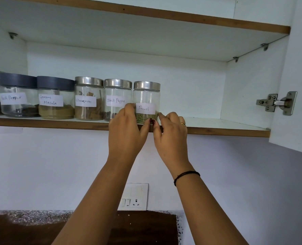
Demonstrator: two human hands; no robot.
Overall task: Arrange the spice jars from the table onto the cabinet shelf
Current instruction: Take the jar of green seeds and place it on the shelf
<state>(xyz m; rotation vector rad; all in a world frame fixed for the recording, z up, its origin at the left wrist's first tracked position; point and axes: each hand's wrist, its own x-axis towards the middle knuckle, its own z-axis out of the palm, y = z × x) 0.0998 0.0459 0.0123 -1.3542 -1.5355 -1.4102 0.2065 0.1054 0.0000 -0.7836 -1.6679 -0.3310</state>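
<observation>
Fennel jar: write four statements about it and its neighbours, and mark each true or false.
1. Both the left hand and the right hand hold the Fennel jar. True.
2. The Fennel jar stands at the right end of the row on the shelf. True.
3. The Garam Masala jar has a steel lid. False: its lid is dark grey.
4. The Cinnamon jar stands next to the Fennel jar. False: a steel-lidded Black Pepper jar stands between them.
</observation>
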